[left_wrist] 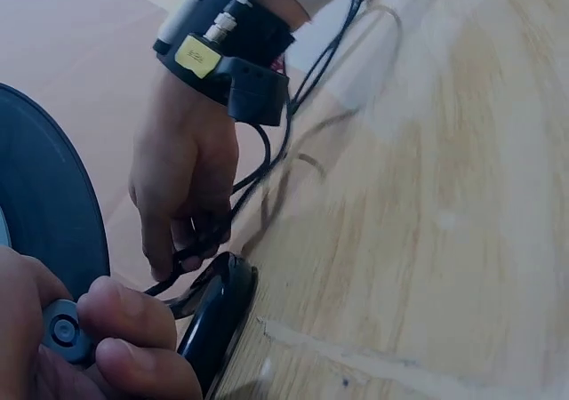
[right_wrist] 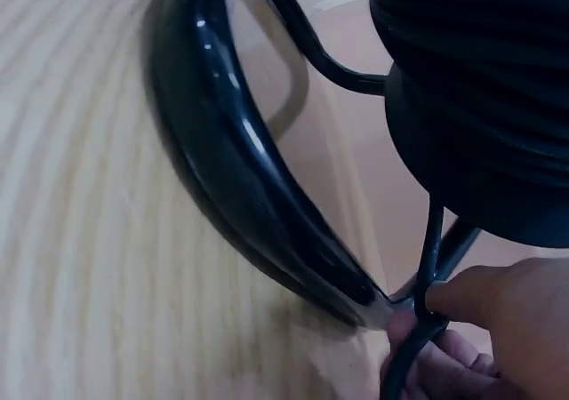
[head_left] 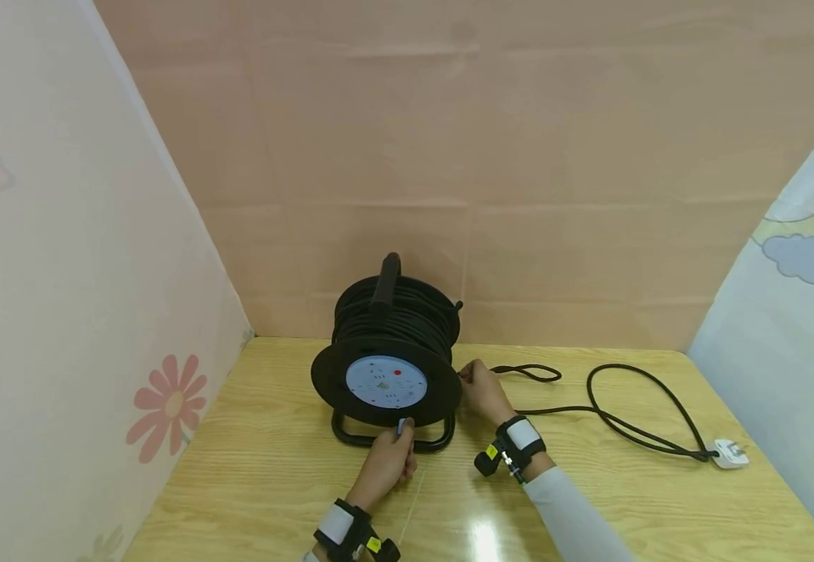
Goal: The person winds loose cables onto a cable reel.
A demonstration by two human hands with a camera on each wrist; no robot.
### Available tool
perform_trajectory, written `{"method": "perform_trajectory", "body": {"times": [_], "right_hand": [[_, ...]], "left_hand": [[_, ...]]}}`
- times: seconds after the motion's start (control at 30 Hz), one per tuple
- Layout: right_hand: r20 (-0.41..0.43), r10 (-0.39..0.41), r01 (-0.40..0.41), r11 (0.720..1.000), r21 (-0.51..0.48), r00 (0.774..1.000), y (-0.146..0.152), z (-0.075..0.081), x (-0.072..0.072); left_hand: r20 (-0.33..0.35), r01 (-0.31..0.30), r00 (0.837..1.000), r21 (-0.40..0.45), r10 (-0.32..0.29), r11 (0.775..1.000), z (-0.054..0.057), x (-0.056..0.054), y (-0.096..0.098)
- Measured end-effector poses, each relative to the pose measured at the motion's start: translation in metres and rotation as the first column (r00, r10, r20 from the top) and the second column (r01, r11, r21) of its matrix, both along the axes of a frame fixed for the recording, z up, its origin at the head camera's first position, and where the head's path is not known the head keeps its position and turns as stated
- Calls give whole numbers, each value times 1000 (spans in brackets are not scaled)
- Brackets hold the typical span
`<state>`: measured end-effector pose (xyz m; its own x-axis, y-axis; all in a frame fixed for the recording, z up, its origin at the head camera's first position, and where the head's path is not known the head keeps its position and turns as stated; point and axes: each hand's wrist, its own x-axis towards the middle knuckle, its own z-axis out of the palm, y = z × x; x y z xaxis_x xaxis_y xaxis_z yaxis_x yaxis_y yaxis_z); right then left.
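Observation:
A black cable reel [head_left: 325, 378] stands on the table, its pale round socket panel [head_left: 371, 386] facing me. Black cable [head_left: 407, 324] is wound in many turns on the drum. At the lower front of the reel my left hand [head_left: 382, 464] grips a small grey crank knob [left_wrist: 65, 331] between thumb and fingers. To the right of the reel my right hand [head_left: 485, 394] pinches the loose black cable [right_wrist: 411, 356] between thumb and fingers, close to the drum and the tubular stand [right_wrist: 240, 151]. From there the cable runs out over the table.
On the right the loose cable [head_left: 684, 414] lies in loops, ending in a white plug [head_left: 730, 454] near the table's right edge. A carrying handle [head_left: 385, 285] rises above the reel. A brown covered wall [head_left: 519, 195] stands behind, with patterned panels at both sides.

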<state>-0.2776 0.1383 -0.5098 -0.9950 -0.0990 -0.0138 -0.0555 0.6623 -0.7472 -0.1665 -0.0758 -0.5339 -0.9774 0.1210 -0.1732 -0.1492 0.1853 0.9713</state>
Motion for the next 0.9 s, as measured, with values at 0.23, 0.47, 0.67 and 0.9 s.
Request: {"method": "perform_trajectory", "body": {"times": [0.23,0.47,0.67,0.9], "right_hand": [[32,6,-4,998,-66,999,1,4,0],[-120,-16,28,995,95,993,2,9,-1],[-376,71,20,972,235,924,5,10,2],[-600,178,97,912,397,780,12,4,4]], "left_hand": [[-9,-38,999,-12,37,999,-1,0,1],[-56,-23,998,-35,21,999,-2,1,-1],[-35,-13,999,-53,11,999,3,1,-2],[12,-16,1000,-71,16,997,6,1,0]]}}
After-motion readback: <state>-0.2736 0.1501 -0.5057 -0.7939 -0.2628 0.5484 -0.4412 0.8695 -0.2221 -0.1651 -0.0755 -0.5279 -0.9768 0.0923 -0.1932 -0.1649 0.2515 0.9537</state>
